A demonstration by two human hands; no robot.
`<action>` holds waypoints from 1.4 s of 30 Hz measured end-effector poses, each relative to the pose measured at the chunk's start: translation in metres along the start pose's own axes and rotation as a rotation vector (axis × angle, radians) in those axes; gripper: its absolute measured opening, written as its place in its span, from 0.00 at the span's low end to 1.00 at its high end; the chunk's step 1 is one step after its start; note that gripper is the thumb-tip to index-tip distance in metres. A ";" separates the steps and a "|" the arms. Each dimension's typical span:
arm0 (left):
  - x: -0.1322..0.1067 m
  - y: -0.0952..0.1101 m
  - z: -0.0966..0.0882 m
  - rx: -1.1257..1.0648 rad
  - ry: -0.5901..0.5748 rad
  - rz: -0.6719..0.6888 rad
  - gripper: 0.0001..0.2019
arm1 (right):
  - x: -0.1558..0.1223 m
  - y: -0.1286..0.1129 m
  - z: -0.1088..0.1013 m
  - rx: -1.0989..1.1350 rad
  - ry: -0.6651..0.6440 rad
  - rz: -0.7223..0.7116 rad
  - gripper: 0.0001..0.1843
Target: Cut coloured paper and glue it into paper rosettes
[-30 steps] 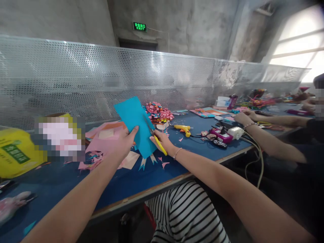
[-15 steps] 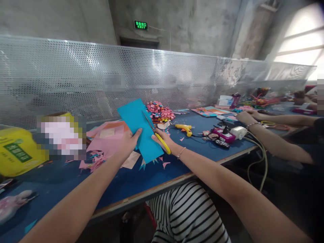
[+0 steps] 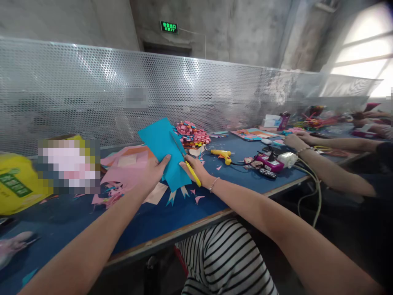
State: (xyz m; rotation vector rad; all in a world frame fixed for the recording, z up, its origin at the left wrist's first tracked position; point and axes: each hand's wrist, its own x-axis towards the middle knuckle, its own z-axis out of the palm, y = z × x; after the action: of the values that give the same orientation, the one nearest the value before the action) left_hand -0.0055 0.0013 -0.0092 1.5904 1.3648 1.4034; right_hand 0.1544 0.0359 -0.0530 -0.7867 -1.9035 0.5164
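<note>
My left hand (image 3: 157, 169) pinches a sheet of blue paper (image 3: 157, 137) at its left side, thumb on top. In my right hand (image 3: 198, 167) is a pair of scissors (image 3: 194, 173) with yellow handles. The blades lie over the right part of the blue sheet, pointing up and left; whether they are apart is hard to make out. Under the sheet's lower end, pointed paper strips (image 3: 171, 198) show on the table. Pink paper sheets (image 3: 125, 168) and pink scraps (image 3: 109, 196) lie beyond my left forearm. Behind the scissors sits a heap of pink paper pieces (image 3: 192, 134).
A yellow glue gun (image 3: 221, 155) and a purple power strip (image 3: 270, 163) with cords lie to the right. At far left stands a yellow bag (image 3: 23, 180). A co-worker's hands (image 3: 295, 141) work farther right. A perforated metal screen (image 3: 101, 94) runs along the back.
The view has shifted slightly. The blue sheet's lower end sits a little higher and further left, with more of the pointed strips showing. Both hands keep their holds.
</note>
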 end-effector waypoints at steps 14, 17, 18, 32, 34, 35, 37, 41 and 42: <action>-0.005 0.002 0.002 0.049 -0.132 -0.038 0.29 | -0.003 -0.003 -0.002 0.293 -0.068 0.088 0.16; -0.004 0.002 0.002 0.053 -0.130 -0.037 0.29 | -0.002 -0.004 -0.001 0.298 -0.062 0.094 0.16; -0.004 0.002 0.002 0.048 -0.135 -0.037 0.29 | -0.002 -0.004 -0.001 0.279 -0.052 0.089 0.16; 0.002 -0.006 -0.001 0.120 -0.157 -0.022 0.29 | 0.002 0.005 0.004 0.138 0.022 0.047 0.19; 0.001 -0.006 -0.001 0.131 -0.191 -0.024 0.28 | 0.001 0.004 0.003 0.215 0.005 0.089 0.19; 0.000 -0.005 0.000 0.145 -0.210 -0.029 0.28 | 0.000 0.003 0.002 0.254 -0.003 0.117 0.18; -0.003 -0.002 0.001 0.177 -0.242 -0.042 0.26 | -0.001 0.000 0.000 0.312 -0.019 0.167 0.18; -0.008 0.003 0.003 0.233 -0.263 -0.046 0.24 | 0.000 -0.002 -0.001 0.321 -0.020 0.164 0.18; -0.008 0.003 0.003 0.245 -0.266 -0.045 0.24 | 0.000 -0.002 -0.001 0.306 -0.011 0.154 0.17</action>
State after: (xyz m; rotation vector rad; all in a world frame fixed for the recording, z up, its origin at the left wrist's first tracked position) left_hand -0.0011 -0.0068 -0.0095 1.8158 1.4407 0.9847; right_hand 0.1544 0.0350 -0.0512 -0.7311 -1.7266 0.8849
